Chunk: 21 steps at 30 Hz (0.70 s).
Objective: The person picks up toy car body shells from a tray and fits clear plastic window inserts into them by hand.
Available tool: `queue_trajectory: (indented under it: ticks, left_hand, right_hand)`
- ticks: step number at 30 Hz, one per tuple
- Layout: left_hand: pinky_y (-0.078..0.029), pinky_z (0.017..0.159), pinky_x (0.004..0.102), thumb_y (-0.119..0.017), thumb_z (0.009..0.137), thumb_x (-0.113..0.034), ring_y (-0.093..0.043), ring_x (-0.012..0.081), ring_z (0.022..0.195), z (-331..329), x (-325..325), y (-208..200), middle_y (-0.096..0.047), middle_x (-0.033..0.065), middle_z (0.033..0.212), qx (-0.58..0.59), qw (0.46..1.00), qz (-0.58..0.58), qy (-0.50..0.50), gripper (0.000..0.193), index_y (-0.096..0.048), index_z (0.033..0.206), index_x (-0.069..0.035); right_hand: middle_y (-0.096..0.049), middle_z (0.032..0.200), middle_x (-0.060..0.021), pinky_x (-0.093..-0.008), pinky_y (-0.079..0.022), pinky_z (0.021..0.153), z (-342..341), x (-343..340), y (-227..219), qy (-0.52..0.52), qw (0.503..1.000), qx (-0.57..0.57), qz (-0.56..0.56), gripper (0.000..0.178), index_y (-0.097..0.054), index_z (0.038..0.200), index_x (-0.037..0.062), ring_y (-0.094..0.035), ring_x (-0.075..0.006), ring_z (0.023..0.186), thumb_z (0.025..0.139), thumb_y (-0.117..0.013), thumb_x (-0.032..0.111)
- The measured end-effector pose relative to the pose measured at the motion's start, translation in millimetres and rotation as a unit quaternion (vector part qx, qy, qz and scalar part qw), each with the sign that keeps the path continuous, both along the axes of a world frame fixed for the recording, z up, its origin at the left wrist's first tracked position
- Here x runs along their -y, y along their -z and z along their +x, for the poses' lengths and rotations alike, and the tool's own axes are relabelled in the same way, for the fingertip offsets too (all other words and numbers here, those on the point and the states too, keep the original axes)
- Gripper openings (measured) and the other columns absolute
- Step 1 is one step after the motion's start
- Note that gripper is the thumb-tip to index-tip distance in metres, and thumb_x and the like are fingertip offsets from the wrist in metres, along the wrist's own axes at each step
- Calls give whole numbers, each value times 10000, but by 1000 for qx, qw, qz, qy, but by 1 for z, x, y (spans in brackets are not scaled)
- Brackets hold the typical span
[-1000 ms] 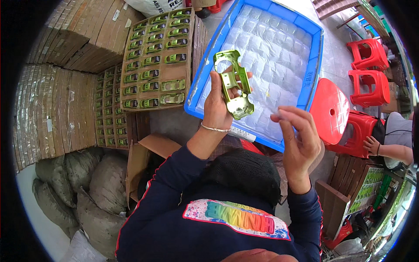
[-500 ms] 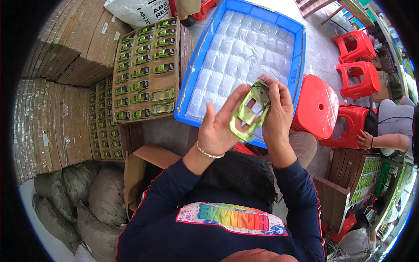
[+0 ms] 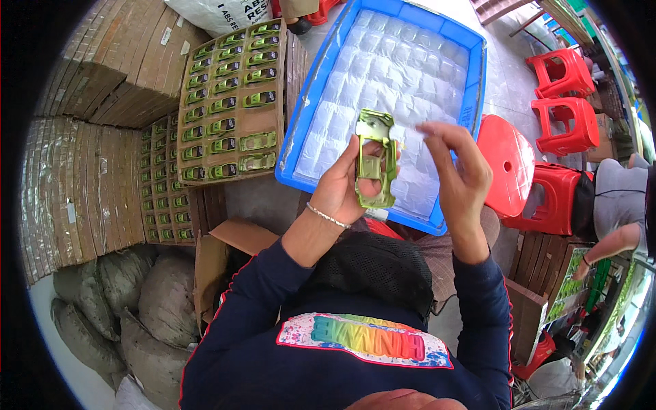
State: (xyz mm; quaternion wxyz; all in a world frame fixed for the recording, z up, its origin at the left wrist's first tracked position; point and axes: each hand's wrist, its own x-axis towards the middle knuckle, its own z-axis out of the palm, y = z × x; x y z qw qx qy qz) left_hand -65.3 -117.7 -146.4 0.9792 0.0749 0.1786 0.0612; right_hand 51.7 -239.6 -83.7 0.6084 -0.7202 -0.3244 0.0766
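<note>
The left hand point(image 3: 336, 190) grips the shell point(image 3: 371, 166) by its nine o'clock edge, above the tub's point(image 3: 476, 75) six o'clock side, while the right hand point(image 3: 465, 171), at three o'clock, hovers apart, fingertips close together, whether holding anything I cannot tell.

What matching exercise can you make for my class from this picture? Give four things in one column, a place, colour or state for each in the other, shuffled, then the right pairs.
Things
1. car shell
2. tub
3. stools
4. sacks

Places, colours, states
A. red, at the right of the picture
B. piled at the lower left
C. held in the left hand
D. blue, beyond the person's lap

Right pairs: 1-C, 2-D, 3-A, 4-B
</note>
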Motion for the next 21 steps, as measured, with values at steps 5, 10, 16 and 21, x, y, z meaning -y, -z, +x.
queue_trajectory:
  ticks: [5,10,16,21]
  left_hand:
    - [-390,1048,466,-362,997,-410,-475,312,1224,5,-11,2,-504,180,1286,38,996,31,-80,576,-359,1348,46]
    - [-380,1059,459,-345,1001,-415,-404,316,1293,6,-9,-10,-457,192,1333,57,990,87,-91,594,-327,1369,52]
    - [-375,1067,447,-331,1004,-414,-369,320,1323,3,-5,-14,-432,203,1362,74,988,106,-90,608,-308,1376,66]
    - [-377,1067,443,-321,1004,-420,-365,319,1327,3,1,-17,-421,214,1373,71,989,94,-87,611,-306,1380,61]
  right_hand:
    - [-640,933,-77,-312,-521,667,-21,18,-10,-161,939,288,-97,312,-659,1010,31,-632,-238,789,702,-651,-18]
    - [-615,1019,-83,-327,-526,684,-31,23,-5,-178,924,312,-130,392,-637,1044,16,-622,-230,846,652,-650,-3]
    - [-588,1045,-87,-344,-527,702,-39,22,-8,-172,921,309,-164,452,-608,1095,15,-611,-246,890,647,-657,-16]
    - [-587,1045,-84,-353,-524,716,-41,19,-6,-143,927,311,-153,450,-602,1090,27,-606,-258,893,646,-662,-14]
